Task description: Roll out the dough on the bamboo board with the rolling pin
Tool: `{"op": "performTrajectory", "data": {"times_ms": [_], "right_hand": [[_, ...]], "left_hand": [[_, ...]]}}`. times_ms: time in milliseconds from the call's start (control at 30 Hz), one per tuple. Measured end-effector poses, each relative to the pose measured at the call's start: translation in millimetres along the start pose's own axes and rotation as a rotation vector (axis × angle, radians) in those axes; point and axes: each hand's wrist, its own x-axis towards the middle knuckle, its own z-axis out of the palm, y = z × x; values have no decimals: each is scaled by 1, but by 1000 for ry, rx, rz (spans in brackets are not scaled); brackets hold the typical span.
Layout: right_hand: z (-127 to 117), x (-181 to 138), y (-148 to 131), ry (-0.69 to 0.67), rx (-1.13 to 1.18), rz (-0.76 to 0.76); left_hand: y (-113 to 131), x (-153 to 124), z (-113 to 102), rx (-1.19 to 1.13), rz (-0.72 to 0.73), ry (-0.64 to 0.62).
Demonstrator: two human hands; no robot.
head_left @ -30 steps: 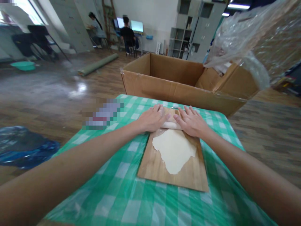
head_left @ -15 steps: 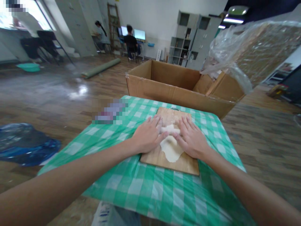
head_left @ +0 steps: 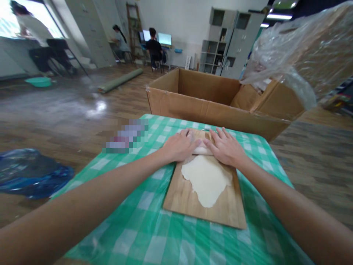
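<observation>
A white, floury rolling pin (head_left: pixel 203 150) lies across the far part of a wooden board (head_left: pixel 178 197). My left hand (head_left: pixel 180 145) is on its left end, thumb pointing inward along it. On the right end is my right hand (head_left: pixel 226 148), its long fingers stretched past the pin and its thumb laid over it. Both hands hold the pin down from above. Toward me from the pin spreads a thin, pale sheet of dough (head_left: pixel 208 180) with an uneven outline, narrowing at the near end. Part of the pin is hidden under my hands.
A green checked cloth (head_left: pixel 129 217) covers the table. A large open cardboard box (head_left: pixel 193 103) stands just beyond it, with plastic wrap (head_left: pixel 286 51) at right. A blue plastic bag (head_left: pixel 35 176) lies left on the floor. Several people (head_left: pixel 154 48) are farther back.
Both hands and the rolling pin have moved away from me toward the board's far end. More of the dough now shows on the near side. The view has shifted slightly.
</observation>
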Motion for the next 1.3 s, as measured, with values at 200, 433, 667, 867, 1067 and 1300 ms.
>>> {"op": "performTrajectory", "data": {"times_ms": [200, 433, 667, 867, 1067, 1300], "right_hand": [[0, 5, -1, 33, -12, 15], [-5, -30, -24, 62, -64, 92], [-12, -89, -53, 55, -65, 76], [-15, -95, -49, 17, -44, 25], [-14, -43, -22, -74, 5, -89], [4, 9, -9, -34, -12, -108]], "left_hand": [[-3, 10, 5, -6, -80, 57], [16, -25, 0, 30, 6, 109], [29, -70, -1, -9, 91, 157], [34, -84, -5, -23, 65, 157], [38, -72, 4, -4, -115, 144], [18, -41, 4, 1, -217, 60]]}}
